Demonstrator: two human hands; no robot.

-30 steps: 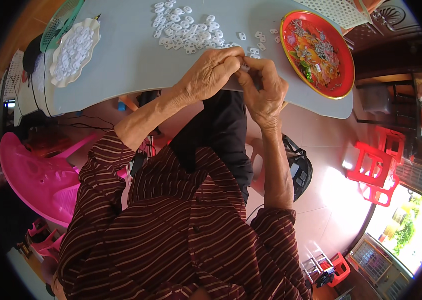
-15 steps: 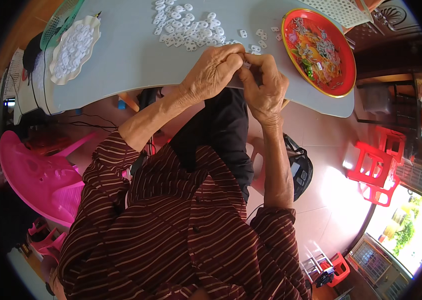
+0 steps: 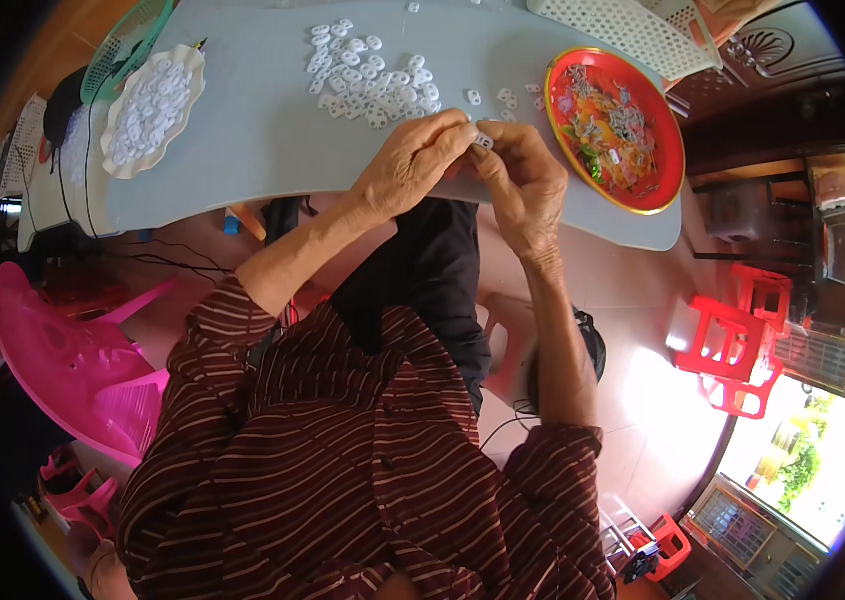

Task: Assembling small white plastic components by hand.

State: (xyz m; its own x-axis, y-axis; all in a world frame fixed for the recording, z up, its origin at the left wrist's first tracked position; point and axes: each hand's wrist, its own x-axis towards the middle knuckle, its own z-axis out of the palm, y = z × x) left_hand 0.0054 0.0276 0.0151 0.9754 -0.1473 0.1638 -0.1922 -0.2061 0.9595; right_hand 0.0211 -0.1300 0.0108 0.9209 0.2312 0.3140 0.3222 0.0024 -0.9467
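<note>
Grey table [image 3: 243, 150] edge: both hands [image 3: 473, 170] apparently pinch a white piece [image 3: 484, 141].

around the grey table

a red round tray [image 3: 671, 150] with mixed colourful bits sits at the table's right end. a scalloped cream plate [image 3: 188, 75] heaped with white pieces lies at the left, a green mesh fan [image 3: 128, 40] just beside it. a pink plastic chair [image 3: 63, 365] stands lower left; red stools [image 3: 733, 345] stand right.

Looks like home piecework from my feed: grey table [image 3: 243, 150] at 12 o'clock, pink chair [image 3: 63, 360] at 8, red stools [image 3: 733, 340] at 3, tiled floor [image 3: 663, 420].
</note>
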